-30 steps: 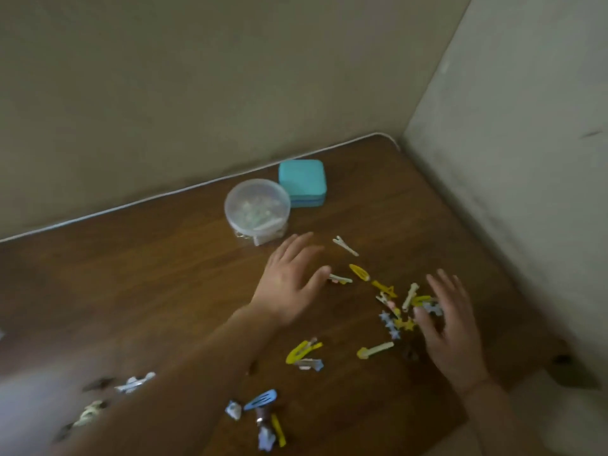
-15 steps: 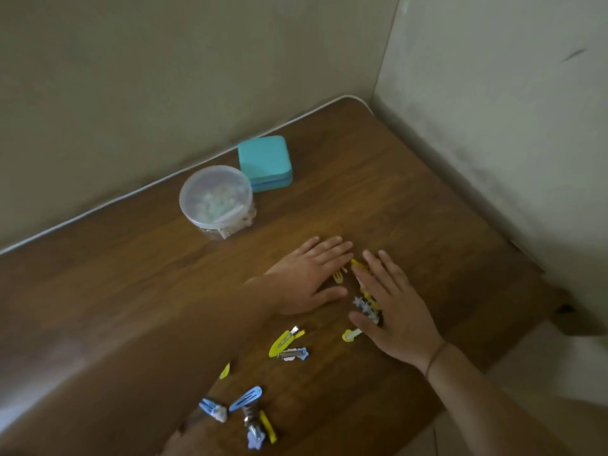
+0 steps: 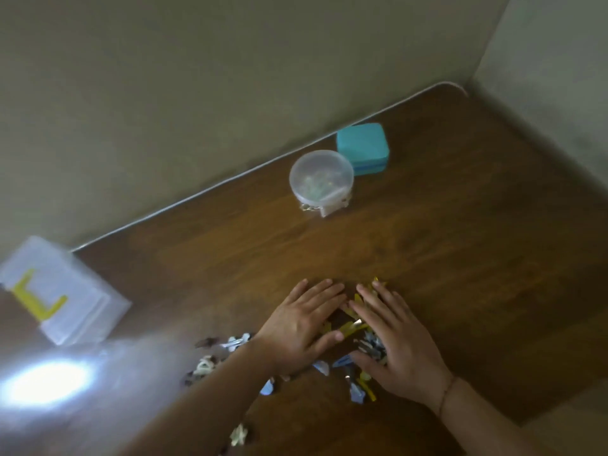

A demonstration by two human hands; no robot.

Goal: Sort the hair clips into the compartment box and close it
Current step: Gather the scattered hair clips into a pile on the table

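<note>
Hair clips (image 3: 348,327) — small, yellow, blue, white — heaped between left hand (image 3: 302,327) and right hand (image 3: 398,343), fingers flat, released; bare table (image 3: 460,258) beyond.

Lighting is dim and warm. A bright glare patch (image 3: 46,383) washes out the table (image 3: 460,258) at lower left. Edges bend; detail is soft.

I can't make out the hair clips (image 3: 348,329) under my fingers (image 3: 324,292); beyond them, the round tub's (image 3: 320,179) contents blur.
</note>
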